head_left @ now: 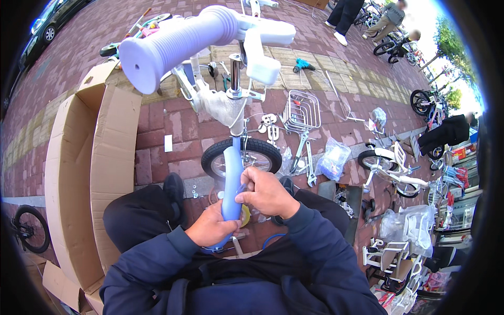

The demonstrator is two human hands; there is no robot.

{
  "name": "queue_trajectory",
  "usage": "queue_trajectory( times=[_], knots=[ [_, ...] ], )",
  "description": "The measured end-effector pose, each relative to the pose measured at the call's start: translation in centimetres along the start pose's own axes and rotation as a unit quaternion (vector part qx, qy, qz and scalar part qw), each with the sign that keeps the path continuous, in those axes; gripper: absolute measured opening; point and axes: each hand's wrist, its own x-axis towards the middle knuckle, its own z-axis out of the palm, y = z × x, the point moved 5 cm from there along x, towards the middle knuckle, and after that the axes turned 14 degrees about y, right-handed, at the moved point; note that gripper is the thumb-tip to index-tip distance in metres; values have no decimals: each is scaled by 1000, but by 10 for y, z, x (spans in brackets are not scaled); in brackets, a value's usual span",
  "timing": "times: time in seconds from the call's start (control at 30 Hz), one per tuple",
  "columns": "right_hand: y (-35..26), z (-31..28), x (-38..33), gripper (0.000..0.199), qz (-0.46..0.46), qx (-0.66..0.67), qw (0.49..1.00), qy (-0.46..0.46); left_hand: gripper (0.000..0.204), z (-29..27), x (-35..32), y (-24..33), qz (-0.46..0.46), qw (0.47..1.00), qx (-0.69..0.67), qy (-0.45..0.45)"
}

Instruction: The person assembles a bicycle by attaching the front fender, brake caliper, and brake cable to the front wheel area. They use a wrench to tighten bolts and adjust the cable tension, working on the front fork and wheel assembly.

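Lilac grip (178, 44) nearest; blue frame (232, 184) in hand

Items, left to right. Carton (113, 142): tall, brown, open, flap out. Left hand (215, 223): fingers wrapped round the frame's tube. Frame: between the knees, before a black-tyred wheel (265, 148). Right hand (265, 194): thumb and fingertips closed together against the tube; anything between them too small to tell. Basket (304, 126): wire, on the paving; contents unclear. Small bag (333, 157): clear, something blue inside. Large bag (415, 226): clear, contents indistinct.
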Motion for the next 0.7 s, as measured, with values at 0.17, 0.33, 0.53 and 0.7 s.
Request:
queue_trajectory(
  times=[0.17,0.33,0.53,0.7],
  knots=[
    [1,-3,-2,25,0,49,998,25,31,-2,3,0,-4,999,33,-21],
    [-3,-3,-3,21,-83,-24,996,13,29,-2,2,-1,-29,998,35,-35],
    [-14,20,-27,17,-226,-127,957,129,30,-7,3,-7,-34,999,33,-21],
    [-4,19,-17,14,-208,-109,964,124,34,-12,9,-10,-75,997,5,-9]
  ],
)
